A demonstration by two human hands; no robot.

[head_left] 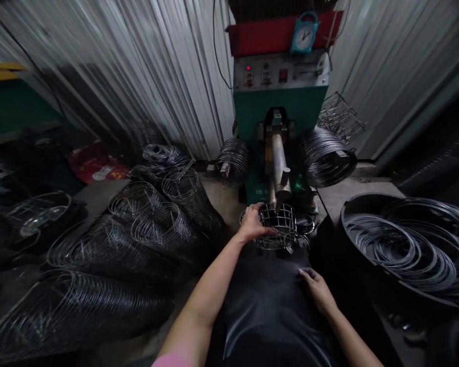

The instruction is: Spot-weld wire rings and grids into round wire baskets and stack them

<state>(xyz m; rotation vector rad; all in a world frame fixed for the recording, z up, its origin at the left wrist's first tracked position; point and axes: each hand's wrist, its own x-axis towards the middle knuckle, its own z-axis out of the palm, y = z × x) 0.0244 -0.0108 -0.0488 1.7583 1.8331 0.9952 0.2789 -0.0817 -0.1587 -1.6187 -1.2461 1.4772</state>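
My left hand (253, 224) grips the left side of a round wire basket (278, 219), its thumb along the front wires. The basket sits at the lower electrode arm of a green machine (248, 114), below a thick metal cylinder (279, 160). Lower right, my right hand (316, 288) is over the black apron (268, 295), fingers drawn together; whether they pinch something small cannot be made out. More wire pieces lie just behind and to the right of the basket.
Stacks of wire rings (164, 229) stand at the left. Wire ring bundles (325, 158) hang beside the machine. At the right is a black tub (346, 219) of loose rings. A blue clock (304, 36) hangs on top.
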